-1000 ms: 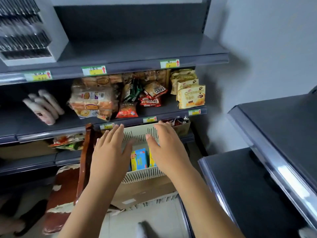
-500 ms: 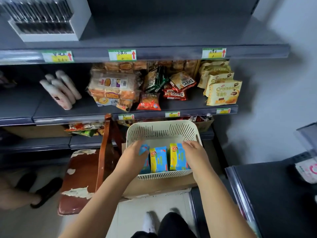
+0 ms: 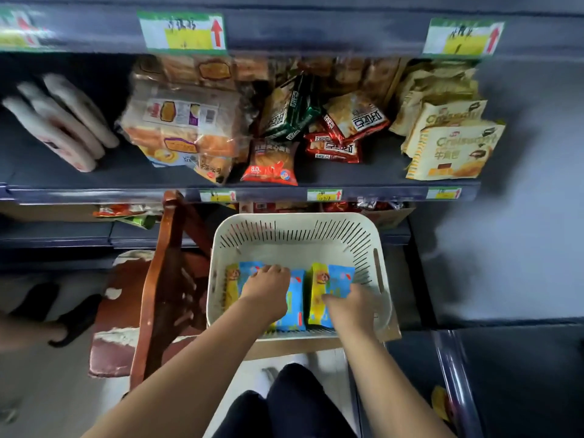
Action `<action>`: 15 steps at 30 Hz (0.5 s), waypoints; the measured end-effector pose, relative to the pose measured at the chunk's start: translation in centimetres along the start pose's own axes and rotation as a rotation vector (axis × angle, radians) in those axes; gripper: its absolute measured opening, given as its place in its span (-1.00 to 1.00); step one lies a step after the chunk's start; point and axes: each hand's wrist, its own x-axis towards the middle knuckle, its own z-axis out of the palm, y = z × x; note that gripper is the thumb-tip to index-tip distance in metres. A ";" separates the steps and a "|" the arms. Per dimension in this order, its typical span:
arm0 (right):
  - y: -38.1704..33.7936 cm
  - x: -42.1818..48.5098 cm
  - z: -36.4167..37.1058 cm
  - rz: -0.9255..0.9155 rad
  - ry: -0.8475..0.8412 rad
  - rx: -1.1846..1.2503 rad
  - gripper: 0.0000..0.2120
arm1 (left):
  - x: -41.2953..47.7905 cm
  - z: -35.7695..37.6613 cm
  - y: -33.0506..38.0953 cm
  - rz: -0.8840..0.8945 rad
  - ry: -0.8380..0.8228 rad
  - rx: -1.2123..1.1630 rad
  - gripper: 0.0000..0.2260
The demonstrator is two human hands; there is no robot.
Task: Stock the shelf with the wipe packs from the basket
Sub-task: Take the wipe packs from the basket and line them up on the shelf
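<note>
Left hand (image 3: 267,290), right hand (image 3: 350,306) curled round packs (image 3: 331,276)

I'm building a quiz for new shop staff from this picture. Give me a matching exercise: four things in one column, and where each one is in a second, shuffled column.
Column one
1. left hand
2. right hand
3. red snack bag
4. wooden chair

Column two
A. left of the basket
B. on the right wipe pack
C. on the shelf above the basket
D. on the left wipe pack

Pairs: 1-D, 2-B, 3-C, 4-A.
</note>
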 end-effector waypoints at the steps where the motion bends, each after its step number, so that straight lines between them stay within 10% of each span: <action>1: 0.1 0.9 0.0 0.034 -0.020 -0.009 -0.69 | 0.5 0.3 0.0 -0.005 -0.010 0.005 -0.51; 15: 0.4 3.3 -1.6 0.120 -0.041 -0.030 -0.69 | 3.3 -0.2 -0.8 0.033 0.063 -0.033 -0.53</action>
